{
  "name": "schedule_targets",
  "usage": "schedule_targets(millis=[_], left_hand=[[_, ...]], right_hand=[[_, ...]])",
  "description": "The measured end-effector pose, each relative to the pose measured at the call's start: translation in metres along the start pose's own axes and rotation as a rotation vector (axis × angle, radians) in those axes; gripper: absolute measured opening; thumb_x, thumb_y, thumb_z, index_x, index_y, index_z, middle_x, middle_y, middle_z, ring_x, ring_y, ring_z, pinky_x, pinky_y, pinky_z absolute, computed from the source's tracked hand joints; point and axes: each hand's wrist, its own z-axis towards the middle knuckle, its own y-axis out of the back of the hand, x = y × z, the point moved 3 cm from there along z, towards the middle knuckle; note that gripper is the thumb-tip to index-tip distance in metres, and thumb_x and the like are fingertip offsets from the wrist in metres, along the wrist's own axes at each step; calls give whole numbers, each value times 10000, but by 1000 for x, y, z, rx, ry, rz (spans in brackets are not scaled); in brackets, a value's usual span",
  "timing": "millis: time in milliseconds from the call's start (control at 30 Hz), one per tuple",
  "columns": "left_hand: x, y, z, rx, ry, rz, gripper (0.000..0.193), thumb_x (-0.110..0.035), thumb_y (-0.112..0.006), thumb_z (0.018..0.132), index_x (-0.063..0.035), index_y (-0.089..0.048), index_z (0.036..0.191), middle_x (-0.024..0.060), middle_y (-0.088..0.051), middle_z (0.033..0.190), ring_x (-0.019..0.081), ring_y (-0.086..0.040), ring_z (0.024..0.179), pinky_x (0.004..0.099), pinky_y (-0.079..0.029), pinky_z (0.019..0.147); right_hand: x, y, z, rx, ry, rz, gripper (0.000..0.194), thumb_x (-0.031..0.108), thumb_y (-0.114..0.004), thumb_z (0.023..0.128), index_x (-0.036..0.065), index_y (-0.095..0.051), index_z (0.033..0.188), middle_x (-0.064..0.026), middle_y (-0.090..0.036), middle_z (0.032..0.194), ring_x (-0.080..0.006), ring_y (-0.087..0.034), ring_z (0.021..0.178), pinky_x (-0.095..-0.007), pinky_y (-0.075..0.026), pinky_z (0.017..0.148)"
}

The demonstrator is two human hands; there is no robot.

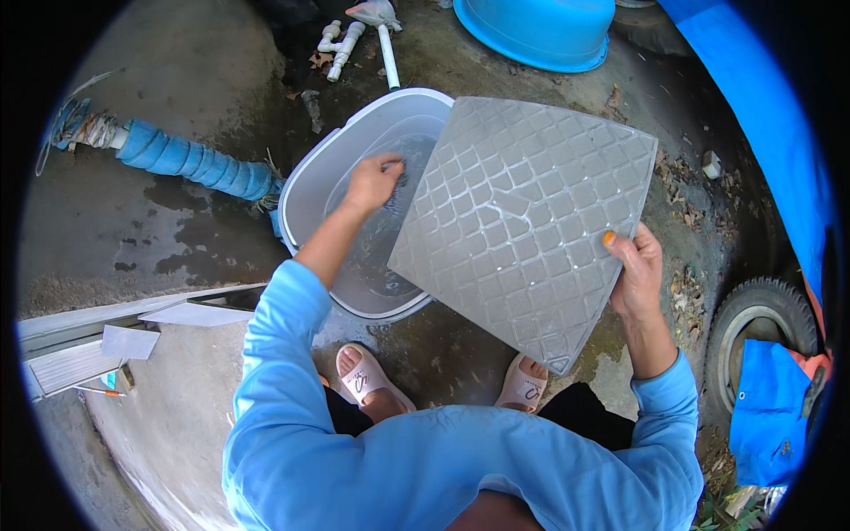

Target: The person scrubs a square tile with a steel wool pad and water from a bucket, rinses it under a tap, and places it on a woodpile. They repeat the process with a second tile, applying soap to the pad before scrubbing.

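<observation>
A square grey tile (518, 226), seen from its ridged grid side, is tilted over the right part of an oval grey plastic tub (300, 199). My right hand (637, 269) grips the tile by its right edge, thumb on the ridged face. My left hand (375, 182) is over the water (362, 255) in the tub, its fingers bent and slightly blurred. Below those fingers is a dark, rough-looking patch; whether it is something held or a reflection I cannot tell. The tile hides the tub's right side.
Beyond the tub lie white plastic pipe fittings (342, 50) and a blue basin (538, 30). A blue-wrapped pole (199, 162) reaches the tub's left side. At right are a wheel (750, 332) and blue tarpaulin (764, 113). My sandalled feet (368, 375) stand on wet concrete.
</observation>
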Motion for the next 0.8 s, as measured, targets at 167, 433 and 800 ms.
schedule_targets(millis=[167, 433, 800], left_hand=[[-137, -51, -146, 34, -667, -26, 388, -107, -674, 822, -177, -626, 1201, 131, -480, 862, 286, -570, 715, 386, -497, 613], [53, -3, -6, -36, 164, 810, 328, -161, -471, 920, -113, -520, 1240, 217, -547, 1169, 416, -645, 905, 493, -527, 777], [-120, -44, -112, -101, -572, 135, 335, -122, -584, 875, -57, -484, 1188, 225, -596, 991, 433, -611, 831, 499, -511, 703]], right_hand=[[-6, 7, 14, -42, 68, -10, 252, 18, -629, 812, -34, -623, 1058, -91, -687, 992, -139, -636, 858, -279, -486, 803], [-19, 10, 18, -51, 123, 11, 198, -2, -628, 817, -13, -624, 1015, -78, -687, 982, -135, -637, 833, -282, -495, 774], [-16, 11, 25, -25, 61, -66, 258, 3, -629, 820, -24, -619, 1076, -84, -684, 1002, -128, -628, 869, -280, -479, 800]])
